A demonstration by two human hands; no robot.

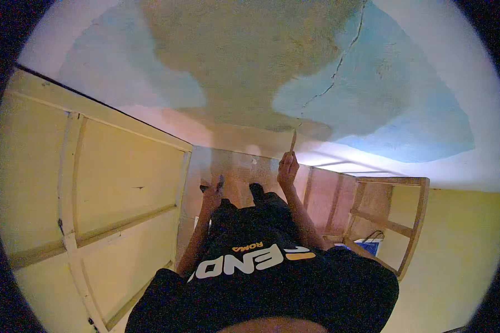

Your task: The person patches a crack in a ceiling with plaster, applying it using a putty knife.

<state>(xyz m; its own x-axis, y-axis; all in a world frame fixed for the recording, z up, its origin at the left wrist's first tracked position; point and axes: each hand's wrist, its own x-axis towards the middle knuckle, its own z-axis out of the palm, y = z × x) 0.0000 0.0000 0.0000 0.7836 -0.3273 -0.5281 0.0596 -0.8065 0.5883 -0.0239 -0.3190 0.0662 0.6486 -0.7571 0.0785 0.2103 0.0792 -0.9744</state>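
Note:
My right hand (287,169) is closed round a thin, pointed, light-brown tool (293,142) whose exact kind I cannot make out. Its tip points up at the lower end of a crack (333,77) in the blue-green painted wall (405,100). Whether the tip touches the wall is unclear. Lower and to the left, my left hand (211,193) is held in front of my body with its fingers bent. A small dark bluish shape (221,181) shows at those fingers, too dim to name.
A cream panelled partition with wooden battens (122,177) stands close on the left. To the right are a wooden frame (419,222), a blue-and-white item (369,247) and a yellow wall (461,238). My shadow (233,66) darkens the painted wall.

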